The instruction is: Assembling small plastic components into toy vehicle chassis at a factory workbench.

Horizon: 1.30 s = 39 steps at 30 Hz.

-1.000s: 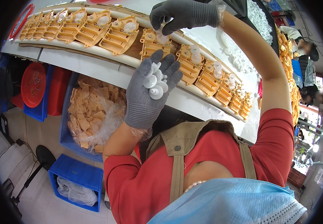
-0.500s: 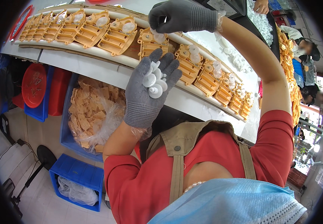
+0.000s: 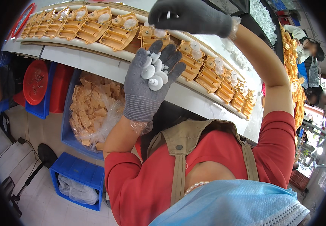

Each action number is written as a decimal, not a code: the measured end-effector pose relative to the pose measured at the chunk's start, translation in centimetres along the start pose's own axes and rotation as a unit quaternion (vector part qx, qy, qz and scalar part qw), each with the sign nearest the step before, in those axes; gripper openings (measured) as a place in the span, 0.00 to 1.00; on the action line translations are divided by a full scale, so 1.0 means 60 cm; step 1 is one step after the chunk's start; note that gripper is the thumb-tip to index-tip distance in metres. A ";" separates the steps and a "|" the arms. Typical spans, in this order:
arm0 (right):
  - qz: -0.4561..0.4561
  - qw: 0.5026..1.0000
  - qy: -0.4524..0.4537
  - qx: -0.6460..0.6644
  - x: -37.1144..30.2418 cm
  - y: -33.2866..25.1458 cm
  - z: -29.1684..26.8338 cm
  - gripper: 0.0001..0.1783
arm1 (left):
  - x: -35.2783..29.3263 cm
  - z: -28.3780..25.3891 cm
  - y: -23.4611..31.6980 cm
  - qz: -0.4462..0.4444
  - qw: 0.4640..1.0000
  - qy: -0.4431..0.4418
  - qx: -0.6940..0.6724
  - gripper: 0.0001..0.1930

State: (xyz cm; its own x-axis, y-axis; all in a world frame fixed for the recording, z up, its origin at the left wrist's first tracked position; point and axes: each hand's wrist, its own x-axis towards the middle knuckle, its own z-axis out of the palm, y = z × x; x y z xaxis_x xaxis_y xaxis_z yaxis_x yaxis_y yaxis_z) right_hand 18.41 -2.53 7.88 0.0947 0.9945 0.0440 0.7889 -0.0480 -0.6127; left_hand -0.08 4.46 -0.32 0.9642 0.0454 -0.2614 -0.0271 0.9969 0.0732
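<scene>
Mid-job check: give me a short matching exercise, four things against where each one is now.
1. White discs
2. Orange casings
3. Round red dish
4. Right hand

A. Below the level of the white bench, holding small thin pieces
B. At the far end of one casing
C. On the open palm of the left hand
D. Lined up in a long row

Pairs: 1-C, 2-D, 3-A, 4-B
</scene>
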 end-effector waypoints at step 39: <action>0.285 0.954 0.053 0.083 0.116 0.069 0.029 0.11 | -0.001 -0.012 0.047 0.011 0.999 -0.008 -0.042 0.26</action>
State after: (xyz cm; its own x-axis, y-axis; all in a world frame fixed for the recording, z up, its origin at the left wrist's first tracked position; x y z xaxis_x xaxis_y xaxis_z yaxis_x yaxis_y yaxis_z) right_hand 21.29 4.36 4.30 0.5462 0.7965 -0.2593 0.4848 -0.5530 -0.6776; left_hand -0.39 7.33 -0.82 0.9669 0.0679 -0.2460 -0.0705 0.9975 -0.0015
